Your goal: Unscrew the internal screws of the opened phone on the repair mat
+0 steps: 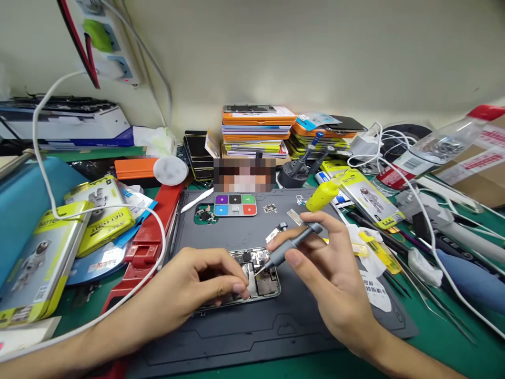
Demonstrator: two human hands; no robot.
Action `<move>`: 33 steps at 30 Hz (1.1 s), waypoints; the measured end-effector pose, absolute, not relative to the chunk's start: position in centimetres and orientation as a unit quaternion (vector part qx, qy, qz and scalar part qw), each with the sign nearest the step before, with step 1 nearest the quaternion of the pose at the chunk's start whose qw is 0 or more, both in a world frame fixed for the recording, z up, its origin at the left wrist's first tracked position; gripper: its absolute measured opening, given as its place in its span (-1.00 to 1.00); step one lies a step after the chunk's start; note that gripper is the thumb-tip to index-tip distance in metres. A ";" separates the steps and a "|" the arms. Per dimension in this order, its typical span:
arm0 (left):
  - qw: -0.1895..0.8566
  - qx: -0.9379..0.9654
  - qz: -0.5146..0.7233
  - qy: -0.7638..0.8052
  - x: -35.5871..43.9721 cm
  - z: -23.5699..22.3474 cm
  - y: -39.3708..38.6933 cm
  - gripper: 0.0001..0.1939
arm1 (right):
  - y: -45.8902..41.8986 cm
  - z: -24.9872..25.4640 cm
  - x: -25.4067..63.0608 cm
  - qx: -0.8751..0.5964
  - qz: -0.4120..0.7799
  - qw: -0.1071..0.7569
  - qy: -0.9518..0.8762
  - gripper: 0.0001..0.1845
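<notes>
An opened phone (268, 284) with its inner parts bare lies on the grey work mat (300, 321). My right hand (339, 284) grips a slim grey screwdriver (286, 252), tilted so its thin tip meets the inside of the phone near the middle. Over the phone's left half is my left hand (213, 276), its thumb and forefinger closed in a pinch. What sits between those fingertips is hidden. Just beyond the phone, small metal pieces (272, 235) lie on the mat.
A colour-coded screw tray (235, 205) and a small green circuit board (205, 214) rest at the mat's back. Behind stand a bit holder (294, 173) and stacked boxes (256, 129). Battery packs (43, 263) crowd the left; tweezers (445, 300) and a plastic bottle (434, 150) the right.
</notes>
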State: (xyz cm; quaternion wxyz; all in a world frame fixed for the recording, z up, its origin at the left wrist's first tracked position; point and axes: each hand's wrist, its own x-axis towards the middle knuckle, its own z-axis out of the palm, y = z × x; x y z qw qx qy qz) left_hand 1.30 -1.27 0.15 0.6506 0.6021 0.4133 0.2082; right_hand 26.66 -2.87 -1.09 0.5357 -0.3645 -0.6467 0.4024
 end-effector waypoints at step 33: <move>0.783 0.427 0.249 0.378 1.1 0.1 -0.3 -0.84 | -2.8 -0.8 26.0 -0.358 0.389 0.546 -0.650 -0.65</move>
